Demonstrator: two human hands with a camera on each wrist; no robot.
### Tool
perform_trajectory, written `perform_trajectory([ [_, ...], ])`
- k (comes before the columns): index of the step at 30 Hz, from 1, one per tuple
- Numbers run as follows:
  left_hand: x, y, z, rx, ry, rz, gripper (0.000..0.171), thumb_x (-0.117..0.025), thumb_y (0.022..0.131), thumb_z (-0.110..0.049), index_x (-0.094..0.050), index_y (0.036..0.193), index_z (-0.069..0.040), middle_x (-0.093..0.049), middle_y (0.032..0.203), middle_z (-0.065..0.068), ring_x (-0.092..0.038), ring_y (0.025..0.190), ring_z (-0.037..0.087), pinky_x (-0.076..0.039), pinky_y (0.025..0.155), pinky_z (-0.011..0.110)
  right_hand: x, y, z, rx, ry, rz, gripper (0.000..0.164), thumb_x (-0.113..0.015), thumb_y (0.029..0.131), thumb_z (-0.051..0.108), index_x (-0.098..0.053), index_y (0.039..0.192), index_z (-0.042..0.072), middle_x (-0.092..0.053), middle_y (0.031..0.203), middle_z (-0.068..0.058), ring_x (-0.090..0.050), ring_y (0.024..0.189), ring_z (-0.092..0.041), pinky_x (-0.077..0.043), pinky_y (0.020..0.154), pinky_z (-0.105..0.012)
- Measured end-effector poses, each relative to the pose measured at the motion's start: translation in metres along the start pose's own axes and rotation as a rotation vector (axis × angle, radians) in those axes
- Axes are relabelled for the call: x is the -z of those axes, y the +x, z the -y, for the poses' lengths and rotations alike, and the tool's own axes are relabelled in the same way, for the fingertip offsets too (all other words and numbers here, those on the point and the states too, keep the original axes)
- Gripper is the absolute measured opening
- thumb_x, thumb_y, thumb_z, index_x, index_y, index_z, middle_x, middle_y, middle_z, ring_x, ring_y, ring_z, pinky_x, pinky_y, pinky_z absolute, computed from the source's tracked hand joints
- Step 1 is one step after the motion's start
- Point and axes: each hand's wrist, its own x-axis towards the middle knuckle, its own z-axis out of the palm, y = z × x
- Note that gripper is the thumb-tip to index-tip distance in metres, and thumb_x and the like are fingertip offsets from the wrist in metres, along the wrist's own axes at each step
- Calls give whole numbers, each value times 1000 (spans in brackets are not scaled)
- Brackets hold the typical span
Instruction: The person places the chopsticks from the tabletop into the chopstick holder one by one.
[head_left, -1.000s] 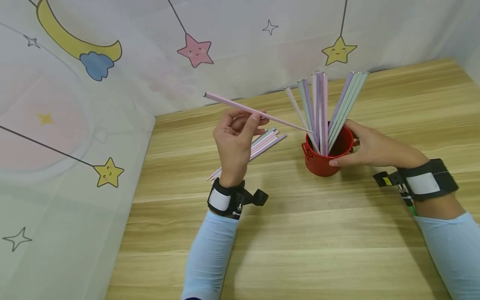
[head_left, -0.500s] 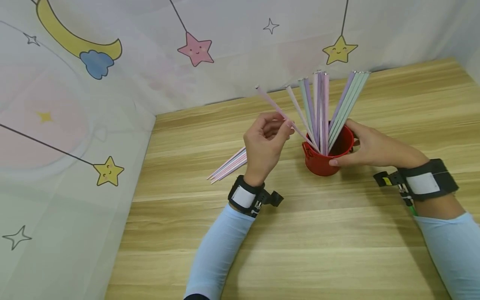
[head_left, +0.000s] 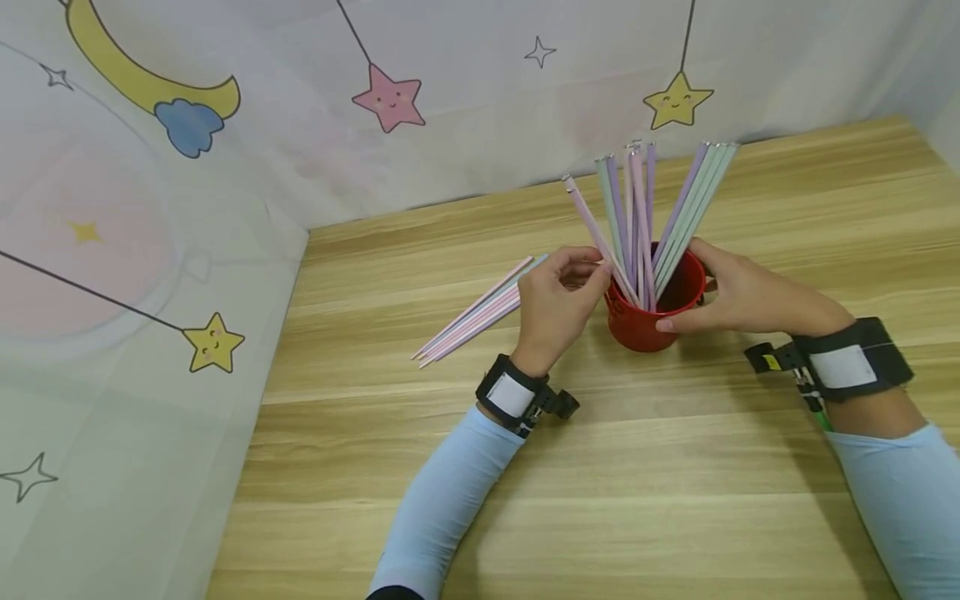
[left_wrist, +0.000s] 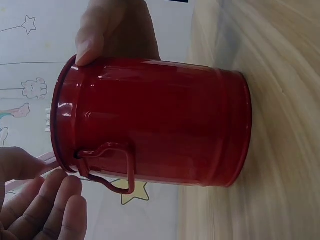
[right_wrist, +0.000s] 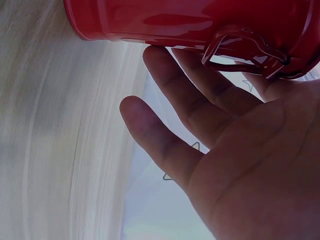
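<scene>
Between thumb and fingertips my left hand (head_left: pixel 558 308) pinches a pale pink pencil (head_left: pixel 587 218) with a silvery top. It leans left, its lower end inside a small red metal bucket (head_left: pixel 641 331). My right hand (head_left: pixel 738 287) grips the bucket from the right, thumb on the near side by the rim. In the left wrist view the bucket (left_wrist: pixel 150 120) stands upright on the table, its handle loop on the side toward my left fingers. Several more pink, purple and mint pencils (head_left: pixel 693 212) fan out of the bucket. In the right wrist view some right fingers (right_wrist: pixel 185 95) extend along the bucket.
Left of the bucket, a loose bundle of pastel pencils (head_left: pixel 480 312) lies on the wood-grain table (head_left: pixel 645 483). Behind the table hangs a pale cloth (head_left: pixel 480 125) printed with stars and a moon. Each wrist wears a black strap (head_left: pixel 855 367) with a small camera.
My left hand has moved right to the bucket, and the pink pencil has swung steeper, its lower end now inside. More of the table bundle shows. My right hand has kept its place.
</scene>
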Motion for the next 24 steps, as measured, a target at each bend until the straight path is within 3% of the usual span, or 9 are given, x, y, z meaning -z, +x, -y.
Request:
perform_trajectory([
  [5, 6, 0, 2, 10, 47, 59, 17, -72, 94, -13, -73, 103, 1, -75, 92, 10, -70, 79, 12, -58, 72, 22, -1, 0, -1, -7, 2, 4, 84, -87, 81, 21, -38, 148, 16, -57, 136, -8, -58, 117, -26, -52, 90, -29],
  [12, 24, 1, 2, 28, 135, 112, 17, -68, 96, -14, -74, 104, -1, -75, 91, 7, -69, 77, 9, -57, 71, 21, -1, 1, -2, -5, 16, 1, 84, -88, 80, 19, -38, 148, 16, -58, 135, -9, -57, 116, -27, -51, 87, -21],
  [16, 40, 4, 2, 35, 215, 113, 17, -67, 96, -15, -75, 104, -2, -75, 89, 5, -69, 76, 10, -56, 70, 21, 0, 0, 0, -28, 2, 4, 85, -88, 80, 22, -37, 147, 16, -57, 136, -10, -56, 118, -27, -53, 91, -33],
  [20, 56, 7, 6, 97, 373, 151, 19, -67, 96, -19, -75, 107, -5, -74, 89, 3, -68, 77, 10, -54, 69, 22, -1, 0, 2, -38, -20, 0, 87, -89, 79, 27, -36, 147, 18, -55, 138, -8, -55, 119, -27, -53, 93, -43],
  [24, 66, 7, 13, 165, 615, 234, 21, -69, 95, -23, -75, 107, -7, -74, 89, 3, -68, 77, 13, -53, 66, 27, -3, 1, 2, -31, -13, -5, 91, -90, 78, 28, -33, 148, 18, -53, 140, -9, -54, 122, -30, -51, 96, -53],
])
